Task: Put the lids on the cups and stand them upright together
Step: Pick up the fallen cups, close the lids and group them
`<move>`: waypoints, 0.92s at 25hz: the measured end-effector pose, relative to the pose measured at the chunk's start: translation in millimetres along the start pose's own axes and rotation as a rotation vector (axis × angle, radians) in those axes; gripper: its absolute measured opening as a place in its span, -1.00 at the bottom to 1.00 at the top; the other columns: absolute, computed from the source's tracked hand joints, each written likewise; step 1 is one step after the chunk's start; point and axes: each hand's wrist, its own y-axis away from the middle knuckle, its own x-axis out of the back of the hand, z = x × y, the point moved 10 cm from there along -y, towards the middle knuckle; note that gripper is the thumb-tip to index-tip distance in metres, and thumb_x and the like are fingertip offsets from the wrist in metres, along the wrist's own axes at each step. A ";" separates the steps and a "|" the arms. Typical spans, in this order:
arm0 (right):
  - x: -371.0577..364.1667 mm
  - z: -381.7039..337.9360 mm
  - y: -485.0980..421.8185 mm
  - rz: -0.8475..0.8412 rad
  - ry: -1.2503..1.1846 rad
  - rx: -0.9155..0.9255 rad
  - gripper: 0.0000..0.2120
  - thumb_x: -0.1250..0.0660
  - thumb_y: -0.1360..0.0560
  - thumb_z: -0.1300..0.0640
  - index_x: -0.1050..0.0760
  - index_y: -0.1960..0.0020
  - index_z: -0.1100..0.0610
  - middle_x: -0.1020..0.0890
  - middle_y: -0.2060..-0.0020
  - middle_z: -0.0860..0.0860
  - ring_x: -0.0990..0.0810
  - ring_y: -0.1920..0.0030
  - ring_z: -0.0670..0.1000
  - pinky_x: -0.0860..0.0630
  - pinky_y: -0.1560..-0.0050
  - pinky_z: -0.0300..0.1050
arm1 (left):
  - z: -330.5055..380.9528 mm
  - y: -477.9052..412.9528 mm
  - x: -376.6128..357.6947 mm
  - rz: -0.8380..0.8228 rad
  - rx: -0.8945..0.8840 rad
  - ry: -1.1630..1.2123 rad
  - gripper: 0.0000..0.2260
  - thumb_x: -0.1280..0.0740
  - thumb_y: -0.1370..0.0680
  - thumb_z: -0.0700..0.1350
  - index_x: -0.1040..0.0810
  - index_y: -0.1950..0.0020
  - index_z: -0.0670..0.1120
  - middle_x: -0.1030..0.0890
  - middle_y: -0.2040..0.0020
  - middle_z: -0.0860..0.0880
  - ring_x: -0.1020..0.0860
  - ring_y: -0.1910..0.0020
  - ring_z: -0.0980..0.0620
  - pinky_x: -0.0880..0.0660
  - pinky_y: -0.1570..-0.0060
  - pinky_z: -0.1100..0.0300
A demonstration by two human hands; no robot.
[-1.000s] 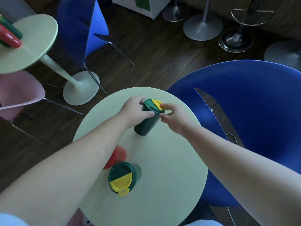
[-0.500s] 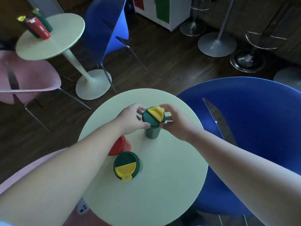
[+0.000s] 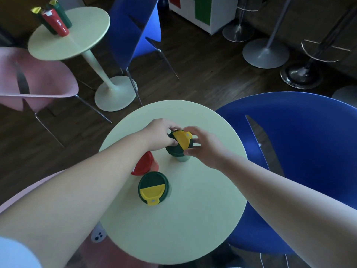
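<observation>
Head view: 3 cups sit close together on the round pale-green table (image 3: pixel 173 229). The far green cup (image 3: pixel 181 158) stands upright near the table's middle, with its green-and-yellow lid (image 3: pixel 180 142) on top. The left hand (image 3: pixel 160 135) curls its fingers round the lid's left edge. The right hand (image 3: pixel 205 148) pinches the right edge between thumb and fingers. The near green cup (image 3: pixel 153 187), lidded and upright, is just beside a red cup (image 3: pixel 145 164) partly hidden under the left forearm.

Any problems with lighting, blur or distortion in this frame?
Head view: dim, bluish light, no glare on the round pale-green table; left hand, right hand and the dark green cup with yellow-flapped lid look sharp; wide-angle lens bows the blue plastic chair.
</observation>
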 end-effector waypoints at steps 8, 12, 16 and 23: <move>-14.9 -0.9 2.8 -0.083 -0.068 0.023 -0.36 -0.51 -0.46 0.33 -0.47 -0.46 -0.04 -0.58 -0.36 -0.04 -0.56 -0.37 0.03 -0.56 -0.30 -0.05 | -16.9 16.8 0.7 0.051 0.072 0.072 -0.60 -0.51 -0.50 -0.17 -0.65 -0.31 0.11 -0.67 -0.18 0.00 -0.58 -0.03 -0.04 -0.51 -0.20 0.10; -20.8 -1.4 5.6 -0.077 -0.009 0.044 -0.42 -0.48 -0.49 0.33 -0.48 -0.43 -0.03 -0.55 -0.39 -0.02 -0.55 -0.38 0.04 -0.52 -0.32 -0.09 | -25.2 29.1 -1.0 0.059 0.090 0.091 -0.64 -0.49 -0.52 -0.17 -0.66 -0.29 0.10 -0.66 -0.14 -0.01 -0.59 0.01 -0.03 -0.53 -0.15 0.10; -26.2 -5.4 6.5 -0.073 0.071 0.047 -0.28 -0.60 -0.37 0.22 -0.43 -0.45 -0.05 -0.52 -0.38 0.00 -0.54 -0.35 0.08 -0.61 -0.24 0.01 | -24.9 40.3 -6.0 -0.012 0.048 0.034 -0.35 -0.58 -0.41 -0.11 -0.48 -0.47 0.13 -0.60 -0.23 0.05 -0.59 -0.05 -0.03 -0.53 -0.16 0.09; -40.2 -5.1 6.2 -0.011 0.107 0.072 -0.17 -0.64 -0.25 0.16 -0.40 -0.45 -0.11 -0.53 -0.32 -0.02 -0.58 -0.25 0.08 -0.61 -0.20 0.12 | -12.8 51.0 -2.9 -0.059 -0.046 -0.098 -0.18 -0.63 -0.34 -0.17 -0.40 -0.55 0.11 -0.54 -0.36 0.00 -0.49 -0.11 0.02 -0.43 -0.12 0.16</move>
